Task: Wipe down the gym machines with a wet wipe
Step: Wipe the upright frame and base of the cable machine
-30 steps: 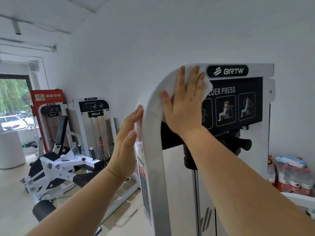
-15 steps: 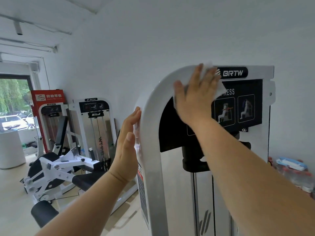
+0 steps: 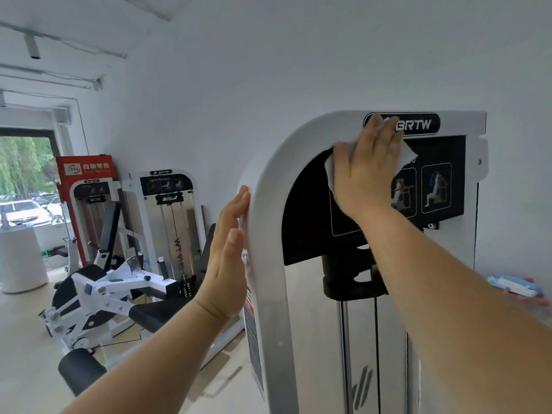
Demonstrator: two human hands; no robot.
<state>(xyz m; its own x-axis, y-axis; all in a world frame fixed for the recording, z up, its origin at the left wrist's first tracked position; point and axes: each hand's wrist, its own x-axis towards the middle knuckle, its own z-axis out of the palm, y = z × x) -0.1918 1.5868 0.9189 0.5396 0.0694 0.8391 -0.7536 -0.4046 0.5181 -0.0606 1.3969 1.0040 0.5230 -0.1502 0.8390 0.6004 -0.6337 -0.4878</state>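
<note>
A white shoulder press machine frame point(image 3: 268, 264) with a black BRTW label and a black instruction panel point(image 3: 436, 186) stands right in front of me. My right hand point(image 3: 366, 168) presses a white wet wipe point(image 3: 406, 152) flat against the top of the frame and the panel, fingers straight, reaching the label. My left hand point(image 3: 228, 258) rests flat with straight fingers against the outer left side of the curved frame.
Two more white gym machines point(image 3: 167, 222) and a leg machine with black pads point(image 3: 98, 297) stand along the left wall, beside a red vending cabinet point(image 3: 86, 171). Packaged bottles point(image 3: 516, 289) lie low at the right. A white round stand point(image 3: 21, 258) is by the window.
My right hand has slid the wipe rightward along the top of the frame, from the curve to the BRTW label. My left hand stays on the frame's left side.
</note>
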